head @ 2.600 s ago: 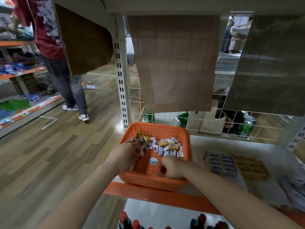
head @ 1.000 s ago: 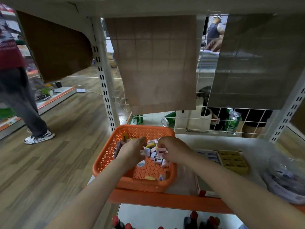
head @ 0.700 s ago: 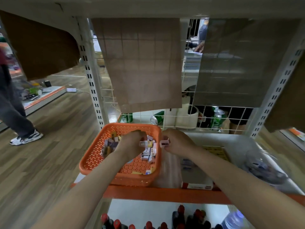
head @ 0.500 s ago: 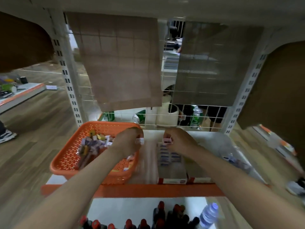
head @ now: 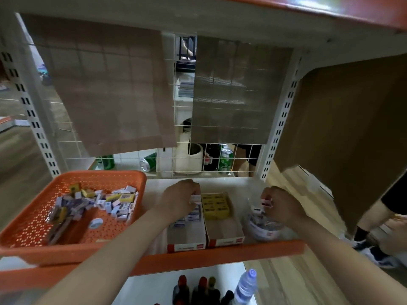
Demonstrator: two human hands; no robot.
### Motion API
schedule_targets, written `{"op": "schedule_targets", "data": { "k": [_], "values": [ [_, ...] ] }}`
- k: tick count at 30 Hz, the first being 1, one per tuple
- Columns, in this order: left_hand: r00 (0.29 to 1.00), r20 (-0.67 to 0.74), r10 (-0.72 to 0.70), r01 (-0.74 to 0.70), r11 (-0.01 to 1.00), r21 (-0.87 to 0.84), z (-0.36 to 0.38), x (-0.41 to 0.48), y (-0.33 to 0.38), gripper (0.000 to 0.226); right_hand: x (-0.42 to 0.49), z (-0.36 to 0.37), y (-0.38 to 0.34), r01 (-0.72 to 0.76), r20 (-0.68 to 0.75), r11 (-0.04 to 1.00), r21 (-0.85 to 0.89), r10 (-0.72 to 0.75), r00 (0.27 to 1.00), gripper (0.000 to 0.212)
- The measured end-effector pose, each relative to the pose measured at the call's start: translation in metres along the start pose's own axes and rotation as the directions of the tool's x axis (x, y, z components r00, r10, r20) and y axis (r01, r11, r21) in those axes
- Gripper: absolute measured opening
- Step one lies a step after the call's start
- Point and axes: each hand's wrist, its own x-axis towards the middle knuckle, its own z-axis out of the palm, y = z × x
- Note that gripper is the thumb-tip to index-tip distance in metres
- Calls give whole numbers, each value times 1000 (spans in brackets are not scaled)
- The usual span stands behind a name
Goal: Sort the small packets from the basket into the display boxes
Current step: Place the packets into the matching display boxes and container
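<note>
The left hand pinches a pale packet in curled fingers over the back of the left display box, just beside the right display box with its yellow ones. The right hand grips a second packet above a clear round tub. Loose packets lie heaped in the orange basket, well to the left.

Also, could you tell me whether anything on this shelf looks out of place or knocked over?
Behind the wire grid, one green can lies on its side, while another green can to its right stands upright. Nothing else stands out.
</note>
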Motion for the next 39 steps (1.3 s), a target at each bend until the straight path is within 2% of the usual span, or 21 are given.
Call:
{"op": "schedule_targets", "data": {
  "k": [3,9,12,14,17,21,27,33,37,39],
  "values": [
    [1000,-1,20,-20,1000,-3,1,3,6,18,-1,5,13,-15,19,1000,5,15,1000,24],
    [999,-6,45,-45,999,-24,0,2,7,14,0,9,10,-63,44,998,-24,64,997,30],
    [999,-1,45,-45,996,-78,-2,0,7,15,1,12,-8,23,3,984,176,-24,1000,28],
    [999,-13,51,-52,990,-128,-2,0,8,19,0,15,-27,77,12,924,374,-88,996,30],
    [994,-38,101,-106,981,-165,-3,-1,7,22,3,22,-57,172,11,861,478,-202,979,32],
    [984,-96,151,-168,965,-202,-3,-1,6,25,5,29,-92,239,-35,750,617,-277,960,30],
    [982,-159,102,-149,936,-320,-3,-1,0,22,7,35,-109,322,-150,714,622,-295,944,17],
    [992,-100,77,-106,936,-336,2,-3,-10,23,8,32,-108,343,-137,711,614,-332,933,20],
    [997,-75,25,-58,872,-486,7,-4,-4,21,9,35,-107,344,-133,749,567,-328,935,22],
    [998,-65,1,-34,861,-508,8,-4,-2,21,8,37,-107,338,-133,752,566,-321,938,22]
  ]
}}
